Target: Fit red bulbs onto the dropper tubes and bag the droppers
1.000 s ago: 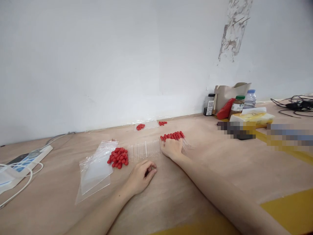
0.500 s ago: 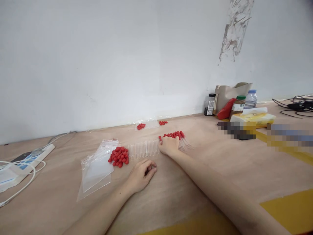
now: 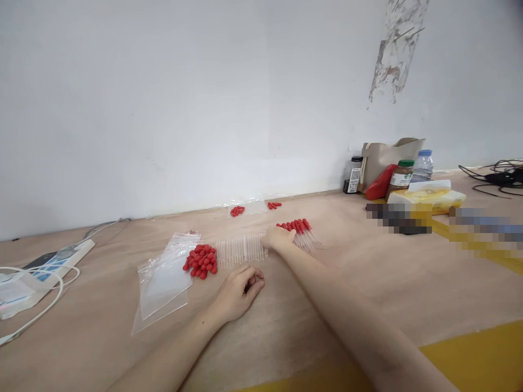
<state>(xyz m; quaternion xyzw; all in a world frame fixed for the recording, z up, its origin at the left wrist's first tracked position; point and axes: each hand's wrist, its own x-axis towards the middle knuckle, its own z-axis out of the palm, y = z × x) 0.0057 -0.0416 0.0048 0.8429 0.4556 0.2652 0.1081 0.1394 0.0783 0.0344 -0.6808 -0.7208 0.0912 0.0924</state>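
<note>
Many clear rods (image 3: 242, 250) lie side by side at 12 o'clock from the left grip (image 3: 241, 291), perhaps spaced for single picking; red pieces (image 3: 200, 262) pile at 10. Half open, that grip looks empty. At 1, the right grip (image 3: 277, 238) adjoins red-headed rods (image 3: 300, 226); fingertips hidden, cannot tell if closed.

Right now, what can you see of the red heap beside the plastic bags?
The heap of red bulbs is a loose pile of small teardrop shapes, matte and rubbery-looking, lying at mixed angles. It overlaps the edge of the clear plastic bags, left of the row of clear tubes. The left hand lies nearby, apart from it.
</note>
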